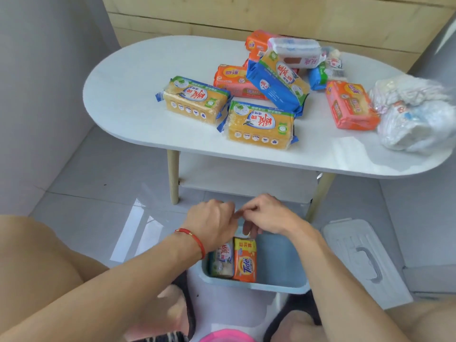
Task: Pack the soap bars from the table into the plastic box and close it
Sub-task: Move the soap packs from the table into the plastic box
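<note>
Two bars packed, most soap on the table

Two wrapped soap bars stand side by side at the left end of the plastic box [278, 286], a pale blue tub on the floor: an orange Tide bar [245, 260] and, touching it on its left, a yellow bar with a green and white wrapper [222, 261]. Both hands hang over the far rim of the box. The left hand [209, 223], with a red cord at the wrist, has its fingers curled under; whether it holds anything cannot be told. The right hand [265, 217] is loosely curled, fingers pointing down into the box, gripping nothing visible.

The remaining soap bars [259, 124] lie scattered and partly heaped on the white oval table [138, 95]: yellow bars in clear wrap with blue ends, orange and pink ones, one white. Crumpled plastic bags [414, 114] sit at the table's right end. The box lid [362, 257], grey with a handle, lies flat on the grey tiled floor just right of the box. Wood panelling backs the table.
</note>
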### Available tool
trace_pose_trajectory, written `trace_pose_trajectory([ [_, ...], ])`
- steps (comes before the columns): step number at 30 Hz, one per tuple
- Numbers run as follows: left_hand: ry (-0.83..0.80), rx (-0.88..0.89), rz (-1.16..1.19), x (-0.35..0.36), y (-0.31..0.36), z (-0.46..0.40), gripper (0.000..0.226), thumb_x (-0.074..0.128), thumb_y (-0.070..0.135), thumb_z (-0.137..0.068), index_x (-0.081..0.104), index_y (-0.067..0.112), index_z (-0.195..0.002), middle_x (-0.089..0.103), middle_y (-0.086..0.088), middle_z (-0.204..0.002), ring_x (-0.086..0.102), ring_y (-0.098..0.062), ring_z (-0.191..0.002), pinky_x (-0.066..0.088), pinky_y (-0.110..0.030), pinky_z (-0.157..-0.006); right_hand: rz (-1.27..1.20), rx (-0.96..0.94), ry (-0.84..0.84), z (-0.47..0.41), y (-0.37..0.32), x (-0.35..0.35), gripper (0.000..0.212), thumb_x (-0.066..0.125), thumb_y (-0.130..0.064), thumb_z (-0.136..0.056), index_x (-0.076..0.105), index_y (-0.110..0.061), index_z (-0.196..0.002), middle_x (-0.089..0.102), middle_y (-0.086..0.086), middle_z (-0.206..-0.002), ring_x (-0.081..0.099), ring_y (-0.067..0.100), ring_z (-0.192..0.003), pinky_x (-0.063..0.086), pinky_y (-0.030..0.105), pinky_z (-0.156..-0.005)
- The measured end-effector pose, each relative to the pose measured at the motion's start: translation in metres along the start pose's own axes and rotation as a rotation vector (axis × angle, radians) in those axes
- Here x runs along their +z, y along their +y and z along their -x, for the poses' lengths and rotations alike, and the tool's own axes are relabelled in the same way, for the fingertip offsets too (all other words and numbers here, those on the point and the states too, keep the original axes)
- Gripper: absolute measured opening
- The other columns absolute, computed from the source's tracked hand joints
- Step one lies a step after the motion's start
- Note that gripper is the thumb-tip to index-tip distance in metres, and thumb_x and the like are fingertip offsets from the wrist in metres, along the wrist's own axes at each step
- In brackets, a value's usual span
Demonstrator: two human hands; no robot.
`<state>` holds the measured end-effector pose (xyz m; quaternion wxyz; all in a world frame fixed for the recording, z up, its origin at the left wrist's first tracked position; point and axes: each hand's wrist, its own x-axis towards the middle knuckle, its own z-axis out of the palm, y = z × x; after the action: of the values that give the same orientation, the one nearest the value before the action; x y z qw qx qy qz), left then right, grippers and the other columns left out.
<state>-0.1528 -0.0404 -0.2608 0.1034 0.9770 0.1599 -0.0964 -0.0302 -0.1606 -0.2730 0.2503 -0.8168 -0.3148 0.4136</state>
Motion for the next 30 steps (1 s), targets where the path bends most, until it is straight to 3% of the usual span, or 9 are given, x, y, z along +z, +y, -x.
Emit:
trace_pose_trajectory([
  [4, 0.366, 0.084, 0.190, -0.079, -0.003, 0.023, 0.025, 0.042, 0.035, -0.081, 0.063, 0.024, -0.088, 0.070, 0.003, -0.078, 0.065, -0.025, -0.070, 0.053, -0.037, -0.061, 0.039, -0.209, 0.023, 0.050, -0.058, -0.042, 0.026, 0.053, -0.026, -0.094, 0.077, -0.034, -0.085, 0.076, -0.010, -0.071, 0.069, 0.012, -0.049, 0.055, 0.021, -0.060],
  [7, 0.660, 0.190, 0.309, -0.128, -0.016, 0.022, 0.019, 0.046, 0.023, -0.077, 0.064, 0.021, -0.083, 0.064, 0.006, -0.078, 0.056, -0.019, -0.059, 0.050, -0.036, -0.056, 0.139, -0.411, 0.394, 0.074, -0.096, -0.061, 0.025, 0.052, -0.037, -0.086, 0.076, -0.032, -0.084, 0.070, -0.012, -0.065, 0.064, 0.008, -0.053, 0.055, 0.030, -0.056],
  [9, 0.751, 0.209, 0.244, -0.150, -0.036, 0.002, 0.026, 0.052, 0.013, -0.075, 0.066, 0.017, -0.096, 0.066, 0.000, -0.101, 0.060, -0.022, -0.074, 0.052, -0.039, -0.063, 0.284, -0.502, 0.805, 0.073, -0.111, -0.073, 0.021, 0.057, -0.034, -0.085, 0.077, -0.027, -0.087, 0.068, -0.011, -0.066, 0.062, 0.011, -0.062, 0.054, 0.033, -0.059],
  [11, 0.627, 0.176, 0.045, -0.160, -0.057, -0.025, 0.053, 0.057, 0.008, -0.072, 0.059, 0.015, -0.125, 0.053, -0.008, -0.140, 0.055, -0.030, -0.118, 0.051, -0.045, -0.088, 0.440, -0.455, 0.968, 0.063, -0.113, -0.085, 0.021, 0.061, -0.025, -0.089, 0.075, -0.028, -0.105, 0.071, -0.009, -0.095, 0.066, 0.019, -0.091, 0.055, 0.037, -0.072],
  [13, 0.427, 0.133, -0.077, -0.159, -0.074, -0.048, 0.074, 0.060, 0.014, -0.075, 0.040, 0.019, -0.146, 0.029, -0.005, -0.160, 0.027, -0.028, -0.147, 0.033, -0.051, -0.112, 0.585, -0.340, 0.800, 0.045, -0.102, -0.092, 0.041, 0.061, -0.026, -0.095, 0.063, -0.024, -0.135, 0.057, 0.001, -0.140, 0.050, 0.023, -0.130, 0.048, 0.041, -0.099],
  [15, 0.340, 0.074, -0.023, -0.154, -0.080, -0.064, 0.076, 0.060, 0.020, -0.080, 0.032, 0.026, -0.150, 0.027, 0.001, -0.160, 0.020, -0.022, -0.149, 0.025, -0.054, -0.114, 0.533, -0.303, 0.655, 0.036, -0.088, -0.090, 0.054, 0.059, -0.028, -0.099, 0.048, -0.024, -0.151, 0.040, 0.001, -0.160, 0.032, 0.021, -0.147, 0.031, 0.037, -0.117],
  [22, 0.375, 0.004, -0.196, -0.160, -0.072, -0.073, 0.067, 0.060, 0.055, -0.067, 0.051, 0.029, -0.128, 0.044, -0.002, -0.122, 0.040, -0.028, -0.111, 0.035, -0.044, -0.080, 0.431, -0.310, 0.809, 0.051, -0.068, -0.086, 0.046, 0.076, -0.041, -0.085, 0.062, -0.030, -0.127, 0.056, -0.004, -0.126, 0.044, 0.022, -0.118, 0.042, 0.035, -0.100],
  [27, 0.359, -0.008, -0.078, -0.157, -0.056, -0.041, 0.068, 0.068, 0.064, -0.062, 0.055, 0.023, -0.114, 0.051, -0.001, -0.108, 0.049, -0.025, -0.101, 0.040, -0.041, -0.084, 0.393, -0.153, 0.680, 0.083, -0.059, -0.086, 0.082, 0.079, -0.051, -0.076, 0.045, -0.025, -0.145, 0.055, 0.002, -0.126, 0.048, 0.024, -0.116, 0.045, 0.041, -0.097],
  [30, 0.433, 0.077, 0.017, -0.135, -0.033, -0.009, 0.063, 0.066, 0.065, -0.058, 0.053, 0.019, -0.099, 0.056, 0.002, -0.087, 0.053, -0.023, -0.080, 0.040, -0.033, -0.070, 0.355, -0.118, 0.501, 0.105, -0.048, -0.083, 0.073, 0.074, -0.055, -0.065, 0.049, -0.035, -0.131, 0.050, -0.011, -0.110, 0.054, 0.011, -0.102, 0.050, 0.035, -0.084],
])
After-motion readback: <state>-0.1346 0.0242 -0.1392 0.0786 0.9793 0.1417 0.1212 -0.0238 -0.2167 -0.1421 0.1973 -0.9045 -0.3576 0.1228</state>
